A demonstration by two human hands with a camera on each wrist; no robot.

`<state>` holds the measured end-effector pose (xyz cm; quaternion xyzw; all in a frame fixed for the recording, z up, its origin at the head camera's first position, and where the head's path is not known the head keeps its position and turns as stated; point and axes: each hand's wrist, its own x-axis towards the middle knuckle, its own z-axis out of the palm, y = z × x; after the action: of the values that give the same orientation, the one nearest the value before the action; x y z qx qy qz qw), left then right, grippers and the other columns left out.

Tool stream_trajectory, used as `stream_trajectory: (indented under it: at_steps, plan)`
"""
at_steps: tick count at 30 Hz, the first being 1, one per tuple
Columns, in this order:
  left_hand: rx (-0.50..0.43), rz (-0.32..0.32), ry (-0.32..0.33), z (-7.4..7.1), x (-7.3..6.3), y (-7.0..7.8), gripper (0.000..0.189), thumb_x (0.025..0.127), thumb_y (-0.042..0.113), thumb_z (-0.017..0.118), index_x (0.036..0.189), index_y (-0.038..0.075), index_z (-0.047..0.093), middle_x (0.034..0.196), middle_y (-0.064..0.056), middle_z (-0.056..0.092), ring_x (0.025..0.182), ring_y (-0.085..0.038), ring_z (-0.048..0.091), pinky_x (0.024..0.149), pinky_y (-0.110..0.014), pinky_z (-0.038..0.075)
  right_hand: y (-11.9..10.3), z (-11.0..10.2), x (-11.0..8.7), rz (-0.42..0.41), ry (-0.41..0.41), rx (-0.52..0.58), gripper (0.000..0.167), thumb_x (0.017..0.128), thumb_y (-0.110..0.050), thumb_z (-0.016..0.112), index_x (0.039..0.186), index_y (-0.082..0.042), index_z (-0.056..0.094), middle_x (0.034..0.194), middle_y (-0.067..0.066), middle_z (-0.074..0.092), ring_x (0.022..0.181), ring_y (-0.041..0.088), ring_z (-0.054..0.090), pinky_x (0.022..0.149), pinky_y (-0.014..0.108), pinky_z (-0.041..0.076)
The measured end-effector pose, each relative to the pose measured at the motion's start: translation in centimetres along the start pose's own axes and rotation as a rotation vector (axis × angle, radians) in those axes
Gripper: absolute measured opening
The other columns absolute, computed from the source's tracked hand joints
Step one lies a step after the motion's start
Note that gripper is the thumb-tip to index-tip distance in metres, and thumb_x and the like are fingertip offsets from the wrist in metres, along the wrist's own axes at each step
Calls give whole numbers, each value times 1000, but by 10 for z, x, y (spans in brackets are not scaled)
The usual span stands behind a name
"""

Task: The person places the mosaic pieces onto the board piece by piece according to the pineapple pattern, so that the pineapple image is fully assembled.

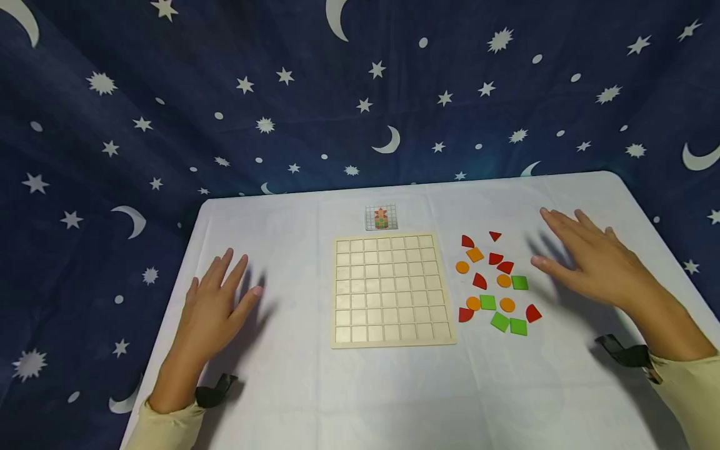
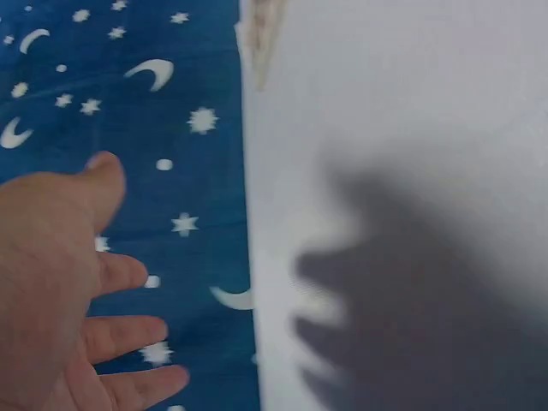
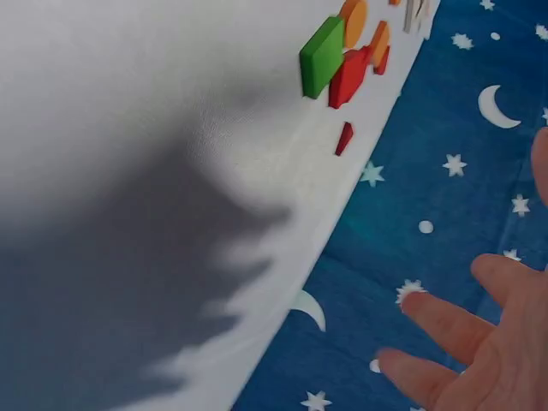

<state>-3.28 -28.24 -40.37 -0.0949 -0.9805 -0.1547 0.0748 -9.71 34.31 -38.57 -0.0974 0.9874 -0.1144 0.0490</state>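
Note:
My left hand point(image 1: 212, 312) is held over the left part of the white table, fingers spread and nothing in them. On the other side, my right hand point(image 1: 596, 265) hovers with straight fingers to the right of a loose group of flat pieces. That group has red quarter-round pieces point(image 1: 479, 281), a red triangle point(image 1: 495, 236), orange discs point(image 1: 504, 280), an orange square point(image 1: 475, 254) and green squares point(image 1: 519, 327). Between the hands lies a cream grid board point(image 1: 394, 342) with bare cells. A small pattern card point(image 1: 369, 219) with a coloured figure on a grid lies just beyond it.
A white cloth point(image 1: 388, 400) covers the table. Behind and beside it hangs a dark blue curtain point(image 1: 315, 137) with stars and moons. Dark straps point(image 1: 216, 390) sit at both wrists, by the pale sleeves point(image 1: 169, 428).

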Motion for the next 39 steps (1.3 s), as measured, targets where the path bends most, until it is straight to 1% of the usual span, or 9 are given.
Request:
stream_trajectory:
  at_steps: [4, 10, 13, 17, 20, 24, 30, 35, 39]
  plan:
    - [-97, 22, -30, 20, 14, -4, 60, 102, 36, 63, 150, 3, 49, 155, -25, 45, 138, -50, 47, 103, -70, 40, -1, 3, 23, 20, -105, 34, 92, 96, -60, 59, 165, -21, 14, 156, 32, 39, 143, 58, 33, 106, 81, 25]
    - [-237, 20, -115, 43, 33, 12, 56, 102, 34, 64, 145, 1, 55, 148, -22, 53, 137, -43, 51, 111, -60, 42, -8, 13, 52, -54, -124, 106, 68, 100, -43, 64, 155, -9, 43, 128, 26, 67, 127, 49, 54, 103, 72, 40]
    - [-216, 9, -169, 52, 41, 26, 58, 99, 39, 68, 145, 6, 56, 150, -21, 52, 141, -44, 48, 114, -68, 34, -12, 18, 66, -81, -125, 109, 57, 99, -35, 68, 146, -7, 56, 118, 23, 71, 115, 44, 61, 97, 68, 47]
    - [-161, 12, -275, 62, 49, 42, 68, 93, 50, 72, 151, 21, 52, 161, -21, 38, 151, -49, 29, 108, -86, 12, -16, 25, 81, -118, -126, 110, 47, 97, -31, 72, 136, -5, 66, 117, 23, 72, 104, 38, 66, 92, 60, 53]
    - [-144, 27, -341, 67, 54, 50, 77, 88, 58, 74, 154, 31, 47, 168, -19, 27, 155, -51, 14, 103, -90, 0, -18, 29, 87, -143, -115, 100, 41, 95, -28, 75, 127, -4, 71, 113, 21, 73, 98, 33, 66, 89, 57, 54]
    - [-140, 33, -387, 70, 58, 58, 84, 83, 62, 76, 156, 35, 43, 170, -19, 17, 156, -52, 4, 99, -91, -6, -20, 32, 91, -151, -91, 90, 31, 92, -21, 77, 119, -4, 76, 106, 17, 74, 94, 31, 65, 88, 55, 53]
    - [-124, 31, -420, 71, 60, 59, 83, 84, 64, 74, 156, 37, 42, 172, -17, 10, 156, -51, -1, 100, -91, -7, -23, 35, 95, -131, -86, 130, 19, 89, -12, 79, 107, -7, 76, 98, 12, 73, 92, 29, 63, 90, 53, 53]
    - [-107, 35, -436, 71, 59, 59, 83, 84, 64, 73, 156, 37, 42, 172, -17, 8, 156, -51, -2, 99, -92, -5, -31, 33, 100, -103, -109, 182, 15, 87, -11, 82, 97, -11, 71, 84, 3, 69, 82, 22, 57, 80, 41, 51]
    - [-101, 41, -436, 70, 59, 60, 82, 85, 63, 73, 156, 36, 43, 172, -17, 8, 156, -53, -2, 98, -93, -4, -47, 32, 103, -45, -94, 286, 13, 87, -14, 82, 96, -12, 73, 81, 3, 68, 80, 23, 56, 72, 34, 47]
